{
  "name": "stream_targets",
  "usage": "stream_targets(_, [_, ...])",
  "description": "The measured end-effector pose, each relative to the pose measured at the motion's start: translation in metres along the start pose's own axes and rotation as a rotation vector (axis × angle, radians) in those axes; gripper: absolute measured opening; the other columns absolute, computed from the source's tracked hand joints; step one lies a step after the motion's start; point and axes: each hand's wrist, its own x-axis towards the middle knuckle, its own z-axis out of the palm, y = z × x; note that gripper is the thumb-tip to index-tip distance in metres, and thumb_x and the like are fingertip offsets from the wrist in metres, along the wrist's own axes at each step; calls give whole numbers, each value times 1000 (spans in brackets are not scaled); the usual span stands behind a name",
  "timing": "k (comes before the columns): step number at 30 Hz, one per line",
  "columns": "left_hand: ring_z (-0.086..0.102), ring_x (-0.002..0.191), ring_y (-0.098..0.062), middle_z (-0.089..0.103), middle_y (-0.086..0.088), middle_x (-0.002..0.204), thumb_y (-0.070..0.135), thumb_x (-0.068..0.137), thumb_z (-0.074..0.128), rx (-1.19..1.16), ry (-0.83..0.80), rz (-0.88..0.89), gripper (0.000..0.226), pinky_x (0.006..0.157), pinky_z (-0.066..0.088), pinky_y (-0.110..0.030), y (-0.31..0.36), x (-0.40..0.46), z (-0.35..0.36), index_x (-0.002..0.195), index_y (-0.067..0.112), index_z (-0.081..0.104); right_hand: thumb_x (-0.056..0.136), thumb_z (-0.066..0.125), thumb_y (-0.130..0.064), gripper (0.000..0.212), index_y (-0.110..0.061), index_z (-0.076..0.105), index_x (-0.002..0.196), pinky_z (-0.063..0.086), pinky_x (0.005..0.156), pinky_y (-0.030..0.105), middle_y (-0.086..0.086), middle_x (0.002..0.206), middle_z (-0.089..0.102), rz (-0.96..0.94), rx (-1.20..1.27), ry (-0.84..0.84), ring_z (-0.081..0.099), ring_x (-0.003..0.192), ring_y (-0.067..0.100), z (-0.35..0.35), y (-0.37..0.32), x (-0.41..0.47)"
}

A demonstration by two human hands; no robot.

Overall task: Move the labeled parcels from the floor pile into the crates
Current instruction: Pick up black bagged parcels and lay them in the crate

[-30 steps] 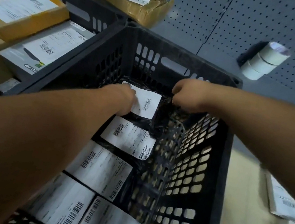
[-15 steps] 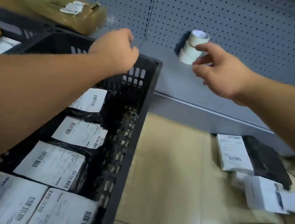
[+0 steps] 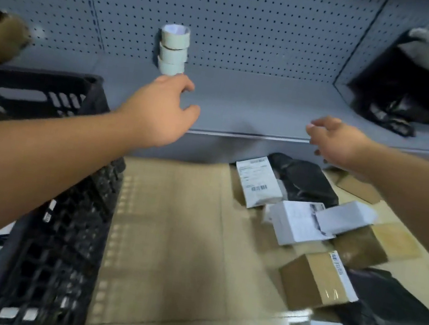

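Both my left hand point(image 3: 159, 109) and right hand point(image 3: 337, 143) hang released, empty; next I'd grasp the white-labelled flat parcel point(image 3: 258, 181) just below my right.

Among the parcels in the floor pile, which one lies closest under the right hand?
The black bag parcel with the white barcode label, at the far end of the pile beside the shelf base, just below the right hand. The white boxes and brown carton lie nearer the camera.

The crate point(image 3: 61, 222) stands on the left, the parcel pile point(image 3: 309, 235) on the floor to its right, tape rolls point(image 3: 172, 53) stacked on the shelf point(image 3: 259, 107) behind
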Motion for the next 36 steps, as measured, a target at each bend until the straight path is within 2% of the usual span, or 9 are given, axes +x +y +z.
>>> stream_targets(2, [55,118,-25,52,-5,140,42,98,56,-7,-44,22,49,91,35,-29,18,-1,22,143,25,48,105,39,-48,52,-15,48,144,42,111,53,16,142,55,62,-3,-26,53,128,38,-9,32,0])
stream_targets(6, [61,114,-24,53,2,143,47,95,57,-54,-177,17,50,100,43,-33,54,-10,67,141,31,48,105,34,-52,56,-6,61,121,55,91,47,20,118,66,231,-1,-77,65,105,38,-30,86,-8])
stream_targets(9, [56,127,-15,51,8,147,51,93,56,-34,-284,55,52,105,40,-32,78,-24,99,142,36,46,103,34,-55,60,-7,62,124,55,94,48,15,117,68,339,1,-116,66,110,38,-46,121,-11])
stream_targets(13, [58,123,-16,54,10,144,51,92,56,-39,-378,44,48,104,44,-35,108,-29,135,138,41,46,104,33,-56,61,-8,59,131,50,102,47,14,122,67,399,-10,-148,66,106,34,-56,156,-11])
stream_targets(18, [60,119,-15,56,12,141,46,94,58,-90,-449,5,49,99,49,-35,148,-25,176,141,36,48,106,35,-47,50,-6,58,125,52,83,41,11,116,66,418,-56,-181,57,86,26,-62,193,-6])
stream_targets(21, [63,108,-11,58,16,136,47,93,57,-138,-512,37,45,88,53,-32,179,-30,200,137,38,51,101,43,-33,27,-11,58,108,49,70,36,10,103,64,492,-117,-209,53,75,27,-69,228,-7])
stream_targets(24, [62,110,-11,60,16,132,46,92,56,-120,-588,130,44,91,53,-34,216,-39,225,135,38,52,94,46,-25,14,-15,56,97,57,75,41,11,103,68,578,-187,-267,61,75,30,-78,261,-18])
stream_targets(31, [61,106,-22,65,4,123,41,91,52,233,-930,398,39,88,53,-37,283,-71,268,128,29,58,98,48,-24,25,-9,57,116,60,87,49,7,102,74,676,-333,-506,72,87,29,-66,314,-46])
stream_targets(36, [60,89,-23,62,4,93,55,83,59,498,-1070,543,36,80,43,-39,298,-95,292,106,27,59,100,50,-27,31,-7,60,121,59,93,47,5,112,71,671,-367,-624,71,103,30,-43,333,-58])
